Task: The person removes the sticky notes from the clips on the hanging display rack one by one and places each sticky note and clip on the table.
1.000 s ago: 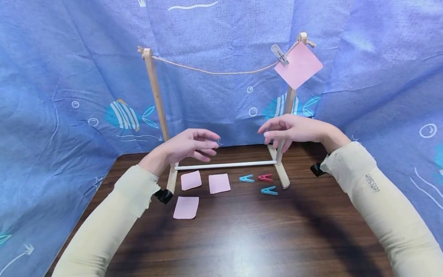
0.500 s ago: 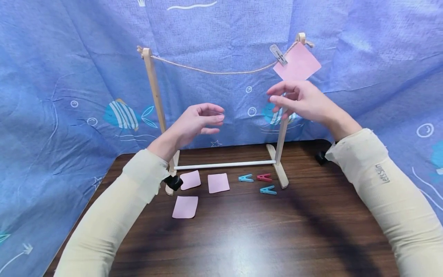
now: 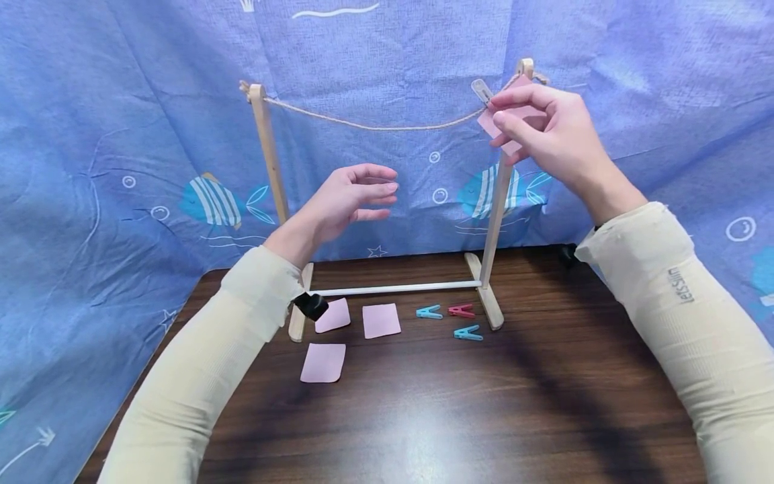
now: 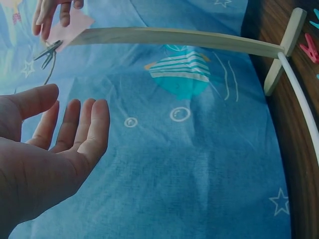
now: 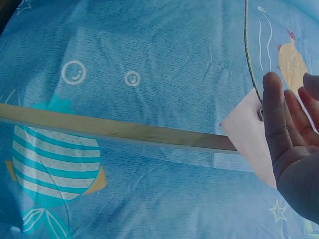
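A grey clothespin (image 3: pixel 481 90) fastens a pink paper square (image 3: pixel 492 126) to the rope (image 3: pixel 375 127), close to the right post. Right in front of them is my right hand (image 3: pixel 553 128), covering much of the paper, with thumb and fingers apart and loosely bent. In the left wrist view its fingertips show just over the clothespin (image 4: pixel 48 52) and the paper (image 4: pixel 77 27). In the right wrist view the paper (image 5: pixel 246 134) is partly behind the hand. My left hand (image 3: pixel 347 202) hovers below the rope, left of middle, fingers relaxed and holding nothing.
A wooden frame (image 3: pixel 271 151) with a white crossbar (image 3: pixel 399 289) carries the rope. Three pink squares (image 3: pixel 381 320) lie on the dark table (image 3: pixel 423 403), left of two blue clothespins (image 3: pixel 468 333) and a red clothespin (image 3: pixel 461 310). A blue fish-print cloth (image 3: pixel 387 60) hangs behind.
My right hand has risen from beside the right post up to the clothespin and hanging paper. My left hand has also risen and shifted slightly right. The things on the table stay put.
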The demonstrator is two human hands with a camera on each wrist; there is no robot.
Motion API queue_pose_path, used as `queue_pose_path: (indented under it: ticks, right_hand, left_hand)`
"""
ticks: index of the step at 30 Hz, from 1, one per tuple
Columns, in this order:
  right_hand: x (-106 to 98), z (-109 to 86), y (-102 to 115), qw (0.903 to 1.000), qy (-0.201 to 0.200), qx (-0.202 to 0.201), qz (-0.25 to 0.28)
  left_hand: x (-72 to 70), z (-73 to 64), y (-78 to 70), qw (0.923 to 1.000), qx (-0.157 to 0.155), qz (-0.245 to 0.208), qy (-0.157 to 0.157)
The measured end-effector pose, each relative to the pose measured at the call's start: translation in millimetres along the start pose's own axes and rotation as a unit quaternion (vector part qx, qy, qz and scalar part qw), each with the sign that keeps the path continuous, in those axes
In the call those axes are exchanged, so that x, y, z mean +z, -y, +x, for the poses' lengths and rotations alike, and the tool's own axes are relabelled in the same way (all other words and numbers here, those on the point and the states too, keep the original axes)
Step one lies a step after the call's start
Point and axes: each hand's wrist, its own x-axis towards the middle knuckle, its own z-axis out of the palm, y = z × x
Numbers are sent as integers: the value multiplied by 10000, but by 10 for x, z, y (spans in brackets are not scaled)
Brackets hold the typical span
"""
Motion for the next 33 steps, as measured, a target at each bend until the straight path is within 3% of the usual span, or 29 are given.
queue_pose_path:
  ticks: [10, 16, 19, 23, 28, 33]
  right_hand:
    - [21, 130, 135, 9982, -165, 246, -528]
    - [44, 221, 207, 9933, -360, 626, -900]
    - [63, 276, 235, 9841, -504, 752, -1527]
    - [94, 363, 264, 9614, -611, 895, -2529]
    - [138, 439, 291, 9519, -587, 1187, -2764]
    - [164, 454, 288, 9396, -614, 999, -3215]
  left_hand:
    - [63, 50, -96, 9997, -175, 28, 168]
    - [68, 60, -121, 9993, -247, 88, 278]
    - [70, 61, -130, 9991, -264, 118, 314]
    - [76, 60, -131, 9989, -296, 136, 327]
    - [87, 56, -116, 9986, -355, 161, 365]
    - [105, 67, -94, 9984, -384, 110, 406]
